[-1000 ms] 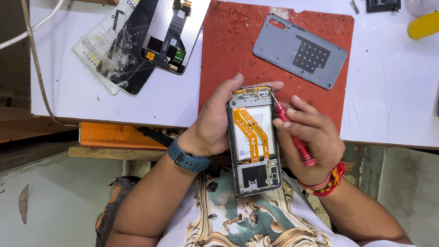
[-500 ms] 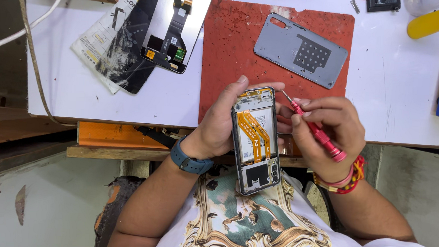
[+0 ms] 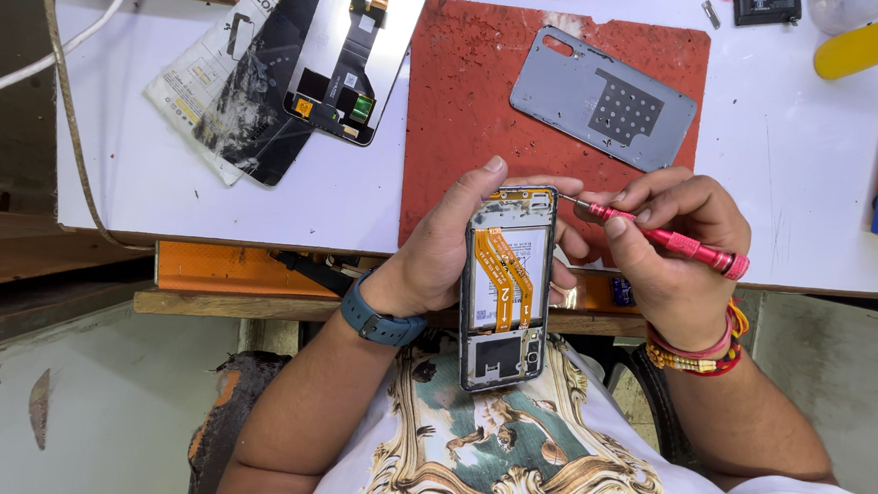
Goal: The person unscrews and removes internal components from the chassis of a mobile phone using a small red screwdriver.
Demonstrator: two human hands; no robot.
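Left hand (image 3: 449, 253) fingers wrap the open phone (image 3: 508, 286), mostly hidden behind it; right hand (image 3: 674, 254) fingers pinch the red screwdriver (image 3: 665, 237), tip at the phone's top edge.

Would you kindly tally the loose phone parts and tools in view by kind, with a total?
Opened phone body in the left hand: 1, the opened phone
Grey back cover: 1, the back cover on the red mat
Detached screens: 2, the screen assembly and the cracked screen
Red screwdriver in the right hand: 1, the screwdriver
Total: 5
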